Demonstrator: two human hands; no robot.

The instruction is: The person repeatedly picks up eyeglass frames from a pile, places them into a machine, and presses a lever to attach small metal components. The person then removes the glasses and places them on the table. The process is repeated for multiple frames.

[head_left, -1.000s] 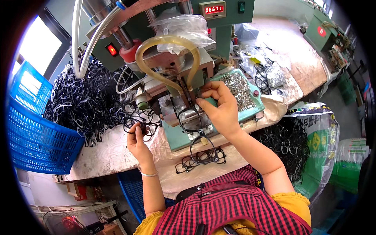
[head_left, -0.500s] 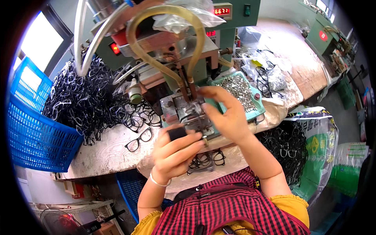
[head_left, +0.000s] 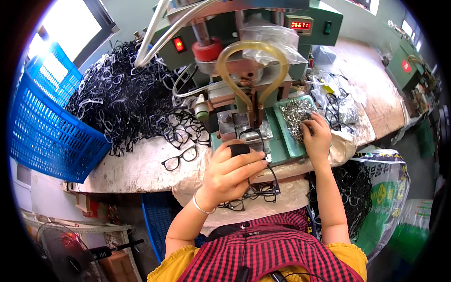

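My left hand [head_left: 229,176], a black band round one finger, grips a black eyeglass frame [head_left: 273,191] in front of the machine. That frame is tilted, its far end close to the metal fixture [head_left: 228,121] and under two copper-coloured rods [head_left: 256,116]. Over at the right, my right hand [head_left: 318,139] reaches into a teal tray [head_left: 297,153] heaped with small shiny metal parts [head_left: 292,115]. Its fingertips are bent together at the parts; whatever is between them is too small to make out.
A big pile of black eyeglass frames [head_left: 127,101] lies at the left, beside a blue basket [head_left: 61,136]. One pair [head_left: 180,160] sits alone on the table [head_left: 127,174]. More frames fill a sack [head_left: 385,207] at the right. A yellowish hose [head_left: 251,44] loops above the fixture.
My right hand has gone from the fixture to the tray of metal parts. My left hand has drawn the eyeglass frame slightly back from the fixture. The whole view has shifted.
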